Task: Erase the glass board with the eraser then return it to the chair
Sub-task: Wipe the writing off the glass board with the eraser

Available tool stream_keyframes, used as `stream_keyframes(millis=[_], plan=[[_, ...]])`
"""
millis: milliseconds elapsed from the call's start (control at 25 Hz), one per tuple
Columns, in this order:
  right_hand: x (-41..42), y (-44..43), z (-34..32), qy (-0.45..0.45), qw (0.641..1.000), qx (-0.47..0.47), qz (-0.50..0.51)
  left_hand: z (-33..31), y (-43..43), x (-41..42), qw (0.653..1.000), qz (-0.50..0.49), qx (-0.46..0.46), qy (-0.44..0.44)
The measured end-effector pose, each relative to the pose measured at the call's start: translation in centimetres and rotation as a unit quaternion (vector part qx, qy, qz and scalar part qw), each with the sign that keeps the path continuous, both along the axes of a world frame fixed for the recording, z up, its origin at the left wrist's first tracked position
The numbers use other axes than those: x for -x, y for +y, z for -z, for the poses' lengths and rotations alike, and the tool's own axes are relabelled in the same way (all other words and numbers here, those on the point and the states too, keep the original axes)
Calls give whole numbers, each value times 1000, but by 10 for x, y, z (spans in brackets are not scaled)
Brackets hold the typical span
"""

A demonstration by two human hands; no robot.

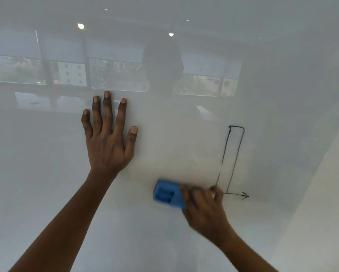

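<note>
Head view: right hand [204,209] grips eraser [167,195] on glass board [47,173]; left hand [108,142] splayed flat.

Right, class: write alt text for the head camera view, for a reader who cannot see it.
The right hand holds a blue eraser against a glass board, beside a drawn tall narrow outline and small arrow that remain unerased. The left hand rests flat on the board, fingers spread.
</note>
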State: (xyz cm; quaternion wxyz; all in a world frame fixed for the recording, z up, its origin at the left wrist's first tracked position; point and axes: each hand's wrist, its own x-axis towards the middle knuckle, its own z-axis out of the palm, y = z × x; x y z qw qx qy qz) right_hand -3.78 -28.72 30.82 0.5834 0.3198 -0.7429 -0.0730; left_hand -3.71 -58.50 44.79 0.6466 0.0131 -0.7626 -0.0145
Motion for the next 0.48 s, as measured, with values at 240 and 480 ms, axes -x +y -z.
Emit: stream_keyframes(millis=[240, 480], plan=[[-2, 46, 6, 7, 998, 20, 54, 0, -1, 1, 1000, -3, 7, 5], [7, 29, -53, 13, 974, 219, 62, 1, 1, 1, 1000, -3, 4, 7]])
